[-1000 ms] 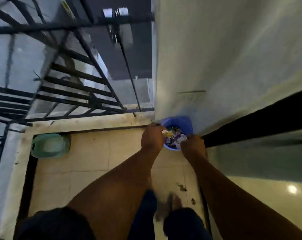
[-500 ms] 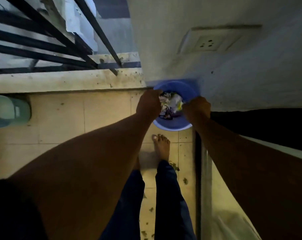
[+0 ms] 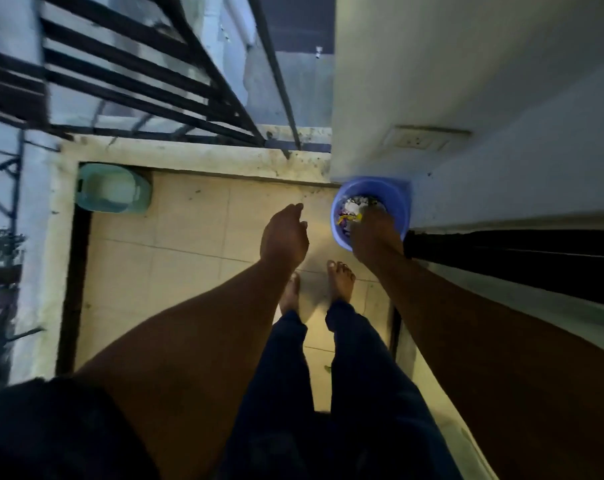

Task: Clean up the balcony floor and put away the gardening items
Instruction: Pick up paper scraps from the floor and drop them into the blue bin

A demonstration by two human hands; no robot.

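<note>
Bucket [image 3: 395, 197] with mixed scraps lies at 2 o'clock from the free left hand [image 3: 284, 235], whose fingers are loosely curled and hold nothing; right hand [image 3: 375, 233] is nearer, over its rim, grip unclear.

Right hand [image 3: 375, 233] on blue tub [image 3: 399, 199]

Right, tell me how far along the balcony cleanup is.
Done: scraps sit gathered in the blue tub in the wall corner, and most floor tiles look swept. In hand: right hand is at its near rim; left hand hangs free. Left: a leaf bit by the feet, and the green container by the ledge.
</note>
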